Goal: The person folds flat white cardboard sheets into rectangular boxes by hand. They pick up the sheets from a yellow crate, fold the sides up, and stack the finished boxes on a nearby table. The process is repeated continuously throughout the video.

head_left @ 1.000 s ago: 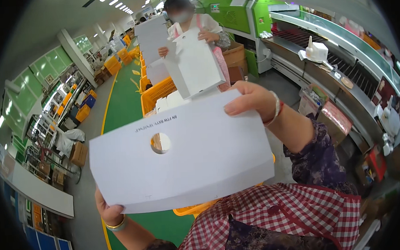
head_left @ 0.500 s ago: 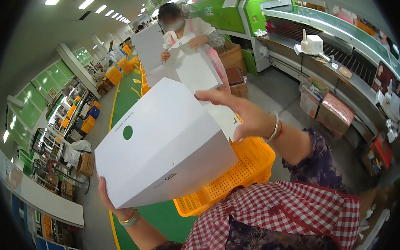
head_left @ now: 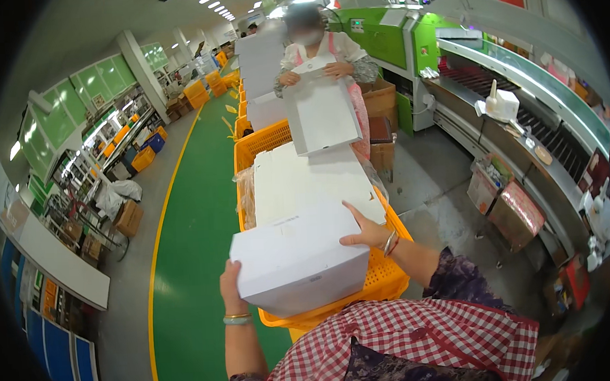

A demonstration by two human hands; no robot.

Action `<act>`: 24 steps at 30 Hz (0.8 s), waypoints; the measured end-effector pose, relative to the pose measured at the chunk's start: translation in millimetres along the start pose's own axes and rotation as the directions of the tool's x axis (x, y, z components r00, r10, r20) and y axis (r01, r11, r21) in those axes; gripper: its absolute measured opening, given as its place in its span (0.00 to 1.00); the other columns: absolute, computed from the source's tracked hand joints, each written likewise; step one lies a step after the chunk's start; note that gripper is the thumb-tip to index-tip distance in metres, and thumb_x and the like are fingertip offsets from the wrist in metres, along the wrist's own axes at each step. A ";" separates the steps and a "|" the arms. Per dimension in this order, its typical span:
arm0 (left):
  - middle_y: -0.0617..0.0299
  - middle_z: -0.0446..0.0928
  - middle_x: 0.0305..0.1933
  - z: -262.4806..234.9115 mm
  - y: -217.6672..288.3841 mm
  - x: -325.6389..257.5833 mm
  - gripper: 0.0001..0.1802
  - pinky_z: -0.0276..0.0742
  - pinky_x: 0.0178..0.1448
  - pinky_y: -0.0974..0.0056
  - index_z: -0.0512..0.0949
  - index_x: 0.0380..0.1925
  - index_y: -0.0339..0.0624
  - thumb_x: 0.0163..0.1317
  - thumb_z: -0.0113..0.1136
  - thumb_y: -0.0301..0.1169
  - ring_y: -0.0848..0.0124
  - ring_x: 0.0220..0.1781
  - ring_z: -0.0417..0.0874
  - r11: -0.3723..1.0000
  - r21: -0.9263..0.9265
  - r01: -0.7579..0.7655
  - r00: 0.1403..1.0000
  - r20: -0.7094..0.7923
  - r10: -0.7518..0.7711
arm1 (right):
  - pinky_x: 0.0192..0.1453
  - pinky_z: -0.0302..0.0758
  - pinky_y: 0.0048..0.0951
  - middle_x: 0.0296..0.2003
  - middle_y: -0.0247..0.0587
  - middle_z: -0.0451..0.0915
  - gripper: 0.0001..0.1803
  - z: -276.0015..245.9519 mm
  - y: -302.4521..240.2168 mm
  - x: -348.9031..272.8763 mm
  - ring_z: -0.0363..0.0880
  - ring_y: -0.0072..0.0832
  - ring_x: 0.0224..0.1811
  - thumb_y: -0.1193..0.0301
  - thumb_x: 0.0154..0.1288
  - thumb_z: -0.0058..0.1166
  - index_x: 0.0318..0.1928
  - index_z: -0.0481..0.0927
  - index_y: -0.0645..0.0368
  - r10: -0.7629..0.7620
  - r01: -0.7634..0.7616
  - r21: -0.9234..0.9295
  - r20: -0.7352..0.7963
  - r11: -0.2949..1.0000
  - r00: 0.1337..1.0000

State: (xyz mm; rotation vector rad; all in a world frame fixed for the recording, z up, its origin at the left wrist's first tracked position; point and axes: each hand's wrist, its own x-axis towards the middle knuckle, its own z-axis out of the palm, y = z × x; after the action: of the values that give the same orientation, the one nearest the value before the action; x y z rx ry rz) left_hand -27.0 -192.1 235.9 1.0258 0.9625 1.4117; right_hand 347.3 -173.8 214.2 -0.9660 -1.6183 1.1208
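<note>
A white box (head_left: 297,255) with closed sides is held between my two hands, low over the near end of a yellow plastic basket (head_left: 380,277). My left hand (head_left: 233,289) grips the box's left end, fingers against its side. At the far right corner my right hand (head_left: 366,230) holds it, thumb and fingers on its right end. Just beyond lie flat white cardboard pieces (head_left: 305,184) in the basket. Whether the box rests on anything underneath is hidden.
Across the basket a person (head_left: 343,52) holds an open white box part (head_left: 323,115). Tall white stacks (head_left: 260,63) stand beyond. To the right runs a conveyor machine (head_left: 513,120) with cartons (head_left: 517,208) below. A green floor lane (head_left: 191,229) lies on the left.
The white box has come down toward the basket, turning more level. My right hand has closed in on its right end. More of the basket and the white pieces now shows.
</note>
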 end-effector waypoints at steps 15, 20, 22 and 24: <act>0.55 0.75 0.49 -55.3 -109.9 38.6 0.26 0.72 0.53 0.65 0.69 0.54 0.29 0.59 0.55 0.36 0.68 0.49 0.76 0.961 -0.052 0.271 0.957 -0.095 -0.275 | 0.66 0.59 0.33 0.59 0.41 0.65 0.48 37.0 109.3 -5.7 0.61 0.31 0.63 0.65 0.47 0.70 0.66 0.56 0.62 0.045 -0.055 0.174 0.064 0.983 0.997; 0.54 0.70 0.55 -51.7 -76.9 23.1 0.38 0.69 0.57 0.65 0.61 0.61 0.33 0.53 0.62 0.38 0.66 0.55 0.72 0.941 0.048 0.335 0.940 0.052 -0.337 | 0.64 0.62 0.31 0.56 0.40 0.69 0.46 38.2 108.0 12.9 0.65 0.29 0.60 0.65 0.46 0.70 0.64 0.59 0.62 0.319 -0.336 0.234 0.109 0.912 0.941; 0.53 0.62 0.61 -54.9 -77.1 27.7 0.47 0.65 0.63 0.62 0.54 0.65 0.35 0.49 0.66 0.41 0.63 0.62 0.66 0.931 0.353 0.098 0.953 0.237 -0.190 | 0.64 0.62 0.31 0.57 0.41 0.69 0.46 33.8 102.8 17.5 0.64 0.29 0.60 0.65 0.46 0.70 0.64 0.59 0.62 0.354 -0.373 0.261 0.117 0.891 0.928; 0.51 0.55 0.66 -57.0 -76.2 33.5 0.54 0.61 0.66 0.59 0.48 0.67 0.36 0.45 0.70 0.43 0.60 0.66 0.61 0.877 0.475 -0.076 0.921 0.370 -0.121 | 0.66 0.60 0.31 0.59 0.42 0.67 0.47 29.7 98.0 16.9 0.63 0.30 0.62 0.66 0.47 0.69 0.65 0.57 0.62 0.391 -0.409 0.262 0.121 0.874 0.912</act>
State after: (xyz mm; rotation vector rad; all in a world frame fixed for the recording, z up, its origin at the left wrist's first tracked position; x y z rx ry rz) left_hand -60.1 -153.2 148.8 1.5933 1.0408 0.8997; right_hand 324.0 -137.9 119.7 -1.1105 -1.2858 1.6328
